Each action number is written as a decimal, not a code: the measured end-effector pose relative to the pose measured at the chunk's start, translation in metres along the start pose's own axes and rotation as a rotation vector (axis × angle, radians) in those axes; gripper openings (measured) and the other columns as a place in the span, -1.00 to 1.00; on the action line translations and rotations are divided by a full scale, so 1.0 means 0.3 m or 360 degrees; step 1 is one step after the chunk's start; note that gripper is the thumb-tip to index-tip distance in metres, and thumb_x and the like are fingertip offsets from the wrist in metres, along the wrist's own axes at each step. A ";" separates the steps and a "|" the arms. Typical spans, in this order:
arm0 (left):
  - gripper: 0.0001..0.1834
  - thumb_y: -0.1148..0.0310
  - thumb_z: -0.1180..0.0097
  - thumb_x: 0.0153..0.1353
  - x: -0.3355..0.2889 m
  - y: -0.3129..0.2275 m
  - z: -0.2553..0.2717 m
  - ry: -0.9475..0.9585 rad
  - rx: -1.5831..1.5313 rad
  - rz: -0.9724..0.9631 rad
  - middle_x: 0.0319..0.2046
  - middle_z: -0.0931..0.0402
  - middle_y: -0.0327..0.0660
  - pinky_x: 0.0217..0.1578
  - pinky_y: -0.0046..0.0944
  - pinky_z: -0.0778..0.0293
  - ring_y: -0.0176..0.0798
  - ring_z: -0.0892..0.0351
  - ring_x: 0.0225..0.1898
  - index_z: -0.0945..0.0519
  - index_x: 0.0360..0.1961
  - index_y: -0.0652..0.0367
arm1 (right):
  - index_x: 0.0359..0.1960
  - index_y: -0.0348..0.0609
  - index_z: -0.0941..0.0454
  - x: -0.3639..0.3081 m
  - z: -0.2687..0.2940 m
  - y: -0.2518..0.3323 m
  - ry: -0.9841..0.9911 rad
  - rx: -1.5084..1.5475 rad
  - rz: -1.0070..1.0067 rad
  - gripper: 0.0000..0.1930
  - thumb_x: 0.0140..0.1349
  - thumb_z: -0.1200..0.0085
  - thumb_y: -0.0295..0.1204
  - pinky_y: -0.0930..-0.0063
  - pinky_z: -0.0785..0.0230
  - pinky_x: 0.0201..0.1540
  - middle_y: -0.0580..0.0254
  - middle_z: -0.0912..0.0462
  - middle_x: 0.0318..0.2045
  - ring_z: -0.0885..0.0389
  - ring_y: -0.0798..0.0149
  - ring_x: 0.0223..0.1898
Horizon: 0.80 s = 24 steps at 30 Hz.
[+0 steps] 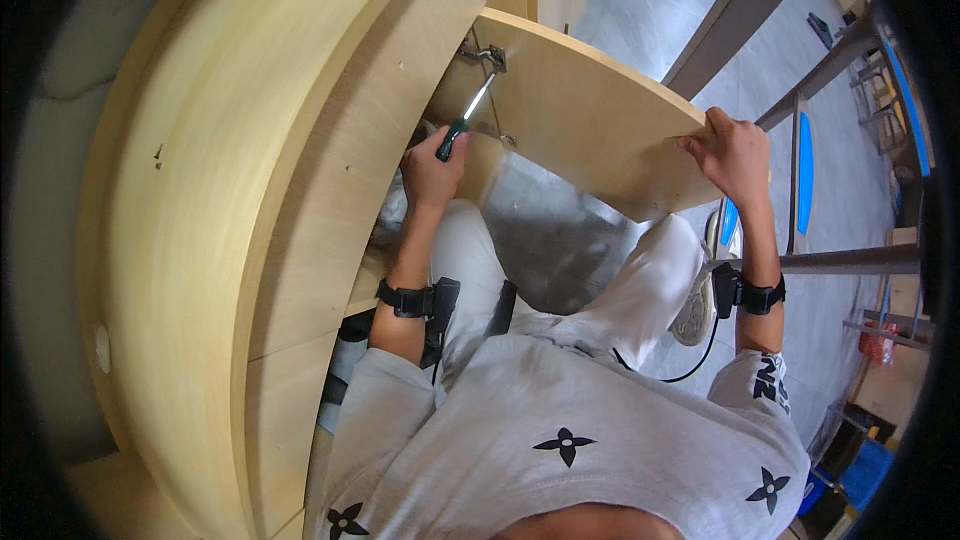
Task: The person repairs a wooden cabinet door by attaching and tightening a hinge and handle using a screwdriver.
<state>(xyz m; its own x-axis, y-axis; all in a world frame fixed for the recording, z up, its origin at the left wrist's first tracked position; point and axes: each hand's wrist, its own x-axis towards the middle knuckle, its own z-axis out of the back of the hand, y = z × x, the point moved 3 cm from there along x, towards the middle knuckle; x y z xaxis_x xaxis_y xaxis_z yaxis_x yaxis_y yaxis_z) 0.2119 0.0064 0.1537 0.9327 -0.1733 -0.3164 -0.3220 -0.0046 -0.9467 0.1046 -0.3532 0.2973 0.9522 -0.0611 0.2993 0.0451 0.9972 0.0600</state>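
My left hand (432,172) grips a screwdriver (466,120) with a dark green handle; its shaft points up at a metal hinge (487,57) where the open door meets the cabinet. My right hand (733,152) holds the outer edge of the light wooden cabinet door (590,120), fingers curled over the rim. Both wrists wear black straps. I crouch in front of the cabinet, knees in white trousers below the door.
A light wooden cabinet top (210,200) curves down the left side. Grey floor (660,10) lies beyond the door. Metal frame legs (800,90) and blue items stand at the right, with boxes at the lower right.
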 end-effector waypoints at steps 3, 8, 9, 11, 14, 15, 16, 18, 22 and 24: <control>-0.58 0.06 -0.02 0.20 0.009 -0.005 -0.008 0.0256 -0.0694 0.0087 -0.46 -0.51 -0.20 -0.78 -0.53 -0.13 -0.48 -0.23 -0.74 -0.49 -0.17 0.23 | -0.56 -0.13 -0.45 0.012 -0.003 -0.007 -0.0022 0.0008 -0.0002 -0.62 -0.17 -0.28 -0.10 0.22 -0.33 -0.52 0.08 -0.51 -0.71 -0.53 0.00 -0.58; -0.39 -0.04 0.04 0.22 0.041 0.007 0.016 0.0772 -0.1520 0.0541 -0.31 -0.47 -0.15 -0.76 -0.60 -0.17 -0.47 -0.21 -0.71 -0.34 0.04 0.31 | -0.58 -0.14 -0.43 0.009 0.004 0.002 -0.0020 0.0028 -0.0014 -0.62 -0.17 -0.29 -0.12 0.22 -0.32 -0.53 0.08 -0.51 -0.71 -0.53 0.01 -0.59; -0.40 -0.03 0.00 0.20 0.053 0.025 0.024 0.1003 -0.1483 0.0669 -0.40 -0.50 -0.17 -0.76 -0.59 -0.18 -0.47 -0.24 -0.70 -0.38 0.01 0.31 | -0.58 -0.14 -0.43 0.015 0.006 0.005 -0.0025 0.0031 -0.0007 -0.62 -0.17 -0.29 -0.12 0.22 -0.32 -0.53 0.08 -0.51 -0.71 -0.53 0.01 -0.59; -0.47 0.02 -0.03 0.20 0.061 0.017 0.022 0.0545 -0.0548 0.0276 -0.43 -0.50 -0.20 -0.75 -0.58 -0.16 -0.48 -0.28 -0.68 -0.43 -0.03 0.29 | -0.58 -0.14 -0.44 0.013 0.008 0.005 -0.0012 -0.0008 -0.0004 -0.63 -0.16 -0.29 -0.12 0.23 -0.32 -0.52 0.08 -0.51 -0.71 -0.52 0.00 -0.59; -0.56 0.09 -0.07 0.20 0.035 -0.027 0.014 0.0011 0.0306 -0.0156 -0.45 -0.51 -0.23 -0.75 -0.56 -0.13 -0.49 -0.32 -0.65 -0.49 -0.09 0.26 | -0.58 -0.14 -0.43 0.005 0.004 -0.002 -0.0022 0.0005 -0.0010 -0.62 -0.16 -0.29 -0.11 0.22 -0.32 -0.52 0.08 -0.50 -0.72 -0.52 0.00 -0.59; -0.58 0.11 -0.07 0.20 0.019 -0.037 0.006 -0.0046 0.0234 -0.0188 -0.45 -0.52 -0.23 -0.75 -0.56 -0.12 -0.49 -0.33 -0.65 -0.50 -0.10 0.25 | -0.58 -0.14 -0.43 -0.004 0.001 -0.001 -0.0019 0.0002 -0.0009 -0.62 -0.16 -0.29 -0.11 0.22 -0.32 -0.52 0.08 -0.50 -0.72 -0.52 0.00 -0.59; -0.60 0.13 -0.07 0.21 0.011 -0.053 -0.003 -0.0099 0.0161 -0.0227 -0.44 -0.52 -0.23 -0.76 -0.55 -0.12 -0.50 -0.35 -0.64 -0.51 -0.10 0.24 | -0.59 -0.16 -0.43 -0.007 0.001 0.001 -0.0054 0.0023 0.0020 -0.62 -0.16 -0.29 -0.12 0.21 -0.31 -0.53 0.06 -0.47 -0.74 -0.51 -0.03 -0.60; -0.65 0.16 -0.06 0.22 0.003 -0.067 -0.013 -0.0203 0.0013 -0.0294 -0.44 -0.54 -0.24 -0.76 -0.54 -0.10 -0.51 -0.37 -0.63 -0.53 -0.12 0.22 | -0.60 -0.17 -0.42 -0.004 0.002 0.000 -0.0085 0.0034 0.0047 -0.62 -0.15 -0.29 -0.13 0.20 -0.29 -0.54 0.04 -0.44 -0.75 -0.49 -0.05 -0.61; -0.63 0.11 -0.08 0.20 0.033 -0.042 -0.019 0.0882 -0.1256 0.0676 -0.42 -0.54 -0.23 -0.78 -0.55 -0.09 -0.50 -0.37 -0.63 -0.54 -0.10 0.15 | -0.54 -0.13 -0.47 -0.002 0.004 -0.003 -0.0007 -0.0027 -0.0008 -0.63 -0.17 -0.28 -0.10 0.21 -0.34 -0.51 0.08 -0.51 -0.70 -0.53 0.00 -0.58; -0.59 0.02 -0.01 0.21 0.044 -0.012 -0.035 0.0357 -0.0096 0.0297 -0.51 -0.55 -0.18 -0.76 -0.44 -0.18 -0.40 -0.37 -0.65 -0.58 -0.20 0.16 | -0.51 -0.12 -0.50 0.009 -0.006 -0.015 0.0000 -0.0027 0.0001 -0.63 -0.14 -0.26 -0.09 0.20 -0.35 -0.49 0.07 -0.52 -0.69 -0.54 0.00 -0.55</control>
<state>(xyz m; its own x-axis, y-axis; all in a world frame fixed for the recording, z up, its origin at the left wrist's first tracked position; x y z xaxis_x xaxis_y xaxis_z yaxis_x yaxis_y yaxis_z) 0.2237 -0.0063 0.1535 0.7993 -0.3901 -0.4571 -0.5000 -0.0096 -0.8660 0.1075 -0.3578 0.2961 0.9522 -0.0602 0.2995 0.0494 0.9978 0.0436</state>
